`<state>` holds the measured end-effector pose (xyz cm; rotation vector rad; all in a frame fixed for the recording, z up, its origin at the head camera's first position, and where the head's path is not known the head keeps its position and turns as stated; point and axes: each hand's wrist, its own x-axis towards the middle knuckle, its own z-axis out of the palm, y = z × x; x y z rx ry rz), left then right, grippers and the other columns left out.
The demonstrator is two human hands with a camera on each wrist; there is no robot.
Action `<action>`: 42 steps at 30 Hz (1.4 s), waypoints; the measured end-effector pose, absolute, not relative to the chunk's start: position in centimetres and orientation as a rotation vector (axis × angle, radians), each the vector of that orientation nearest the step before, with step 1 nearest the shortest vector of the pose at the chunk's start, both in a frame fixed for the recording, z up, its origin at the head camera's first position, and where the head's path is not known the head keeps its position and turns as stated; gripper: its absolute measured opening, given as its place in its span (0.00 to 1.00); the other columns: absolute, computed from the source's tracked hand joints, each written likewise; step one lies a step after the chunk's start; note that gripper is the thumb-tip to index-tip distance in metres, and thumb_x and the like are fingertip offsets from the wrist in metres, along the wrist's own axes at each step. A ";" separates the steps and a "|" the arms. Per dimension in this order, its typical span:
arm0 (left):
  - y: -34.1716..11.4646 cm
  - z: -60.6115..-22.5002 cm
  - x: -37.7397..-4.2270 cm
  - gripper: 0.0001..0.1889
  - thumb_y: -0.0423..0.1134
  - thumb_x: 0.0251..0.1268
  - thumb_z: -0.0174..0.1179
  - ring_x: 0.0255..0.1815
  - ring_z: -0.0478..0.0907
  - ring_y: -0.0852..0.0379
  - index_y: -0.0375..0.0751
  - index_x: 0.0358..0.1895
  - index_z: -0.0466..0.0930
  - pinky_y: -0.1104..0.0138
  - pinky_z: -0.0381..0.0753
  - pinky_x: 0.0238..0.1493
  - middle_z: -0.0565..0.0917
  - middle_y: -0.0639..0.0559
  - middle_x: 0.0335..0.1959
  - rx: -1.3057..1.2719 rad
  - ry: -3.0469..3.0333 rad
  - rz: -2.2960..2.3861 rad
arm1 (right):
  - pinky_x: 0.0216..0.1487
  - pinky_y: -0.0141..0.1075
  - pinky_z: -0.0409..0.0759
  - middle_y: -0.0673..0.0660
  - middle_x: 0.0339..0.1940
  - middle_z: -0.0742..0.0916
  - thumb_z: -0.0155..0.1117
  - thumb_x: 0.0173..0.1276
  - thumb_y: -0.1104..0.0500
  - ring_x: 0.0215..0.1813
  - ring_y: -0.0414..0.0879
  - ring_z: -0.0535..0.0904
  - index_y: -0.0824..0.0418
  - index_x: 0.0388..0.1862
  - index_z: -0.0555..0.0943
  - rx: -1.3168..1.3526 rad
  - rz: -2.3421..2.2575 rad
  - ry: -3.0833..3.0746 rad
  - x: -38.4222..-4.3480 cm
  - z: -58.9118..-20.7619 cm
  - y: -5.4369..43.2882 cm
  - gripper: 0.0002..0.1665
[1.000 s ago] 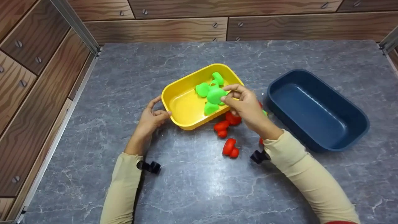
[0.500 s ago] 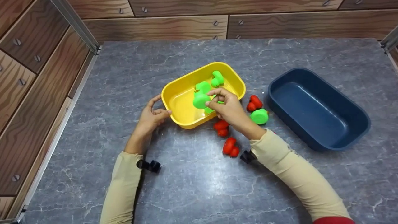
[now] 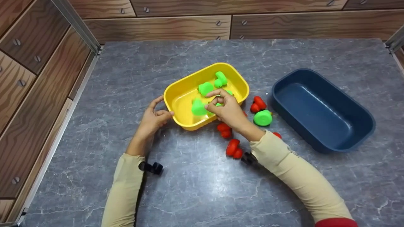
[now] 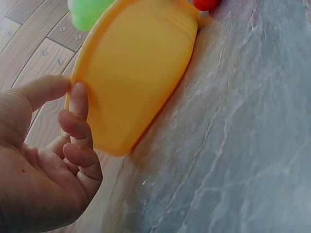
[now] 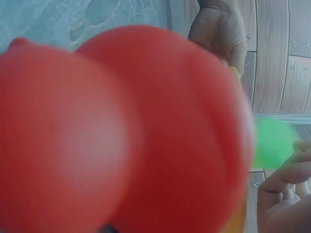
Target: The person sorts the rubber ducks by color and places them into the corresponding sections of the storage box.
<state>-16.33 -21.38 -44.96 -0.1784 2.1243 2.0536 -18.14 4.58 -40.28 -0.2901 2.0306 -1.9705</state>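
Observation:
My left hand [image 3: 152, 120] pinches the near-left end rim of a yellow plastic tub [image 3: 181, 83] between thumb and fingers. Over the tub, my right hand [image 3: 228, 110] holds a green toy duck [image 3: 198, 107] by thumb and fingertips. The left wrist view shows this green duck [image 4: 90, 12] above the tub's rim. Several more green ducks [image 3: 205, 89] lie inside the tub, partly hidden by the right hand. In the right wrist view a red toy duck [image 5: 160, 126] fills most of the picture, close to the camera.
Right of the yellow tub stands a dark blue tub [image 3: 315, 113] with nothing in it. Between the tubs lie another green duck [image 3: 263, 118] and a red duck [image 3: 258, 104]. More red ducks [image 3: 233, 148] lie in front of the yellow tub, near the right wrist.
My right hand has moved left and slightly down across the yellow tub, carrying the green duck toward the tub's middle. The left hand keeps its grip on the rim.

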 end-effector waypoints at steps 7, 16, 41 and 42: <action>-21.3 -44.8 -16.4 0.39 0.30 0.62 0.62 0.16 0.61 0.66 0.45 0.74 0.52 0.74 0.58 0.20 0.78 0.60 0.18 -0.184 2.112 2.066 | 0.16 0.26 0.58 0.47 0.23 0.79 0.63 0.64 0.66 0.13 0.37 0.58 0.63 0.51 0.72 -0.304 -1.987 2.049 -18.0 -39.4 6.2 0.17; -21.3 -44.9 -16.4 0.40 0.31 0.60 0.63 0.17 0.62 0.65 0.47 0.74 0.53 0.73 0.59 0.21 0.79 0.60 0.19 -0.221 2.118 2.059 | 0.22 0.25 0.65 0.49 0.25 0.80 0.63 0.63 0.67 0.17 0.38 0.65 0.61 0.48 0.74 -0.341 -1.940 2.148 -17.6 -38.7 8.7 0.15; -21.2 -44.7 -16.2 0.40 0.32 0.60 0.63 0.17 0.62 0.64 0.46 0.74 0.52 0.73 0.60 0.22 0.80 0.60 0.20 -0.209 2.131 2.042 | 0.32 0.25 0.73 0.50 0.39 0.80 0.64 0.67 0.59 0.39 0.38 0.77 0.67 0.52 0.74 -0.318 -1.564 2.401 -16.6 -39.5 16.4 0.18; -21.2 -44.7 -16.3 0.41 0.32 0.59 0.63 0.17 0.63 0.64 0.46 0.74 0.52 0.73 0.60 0.22 0.80 0.60 0.20 -0.211 2.133 2.043 | 0.33 0.25 0.73 0.51 0.41 0.80 0.63 0.67 0.59 0.41 0.38 0.77 0.67 0.53 0.74 -0.312 -1.553 2.407 -16.6 -39.6 16.7 0.19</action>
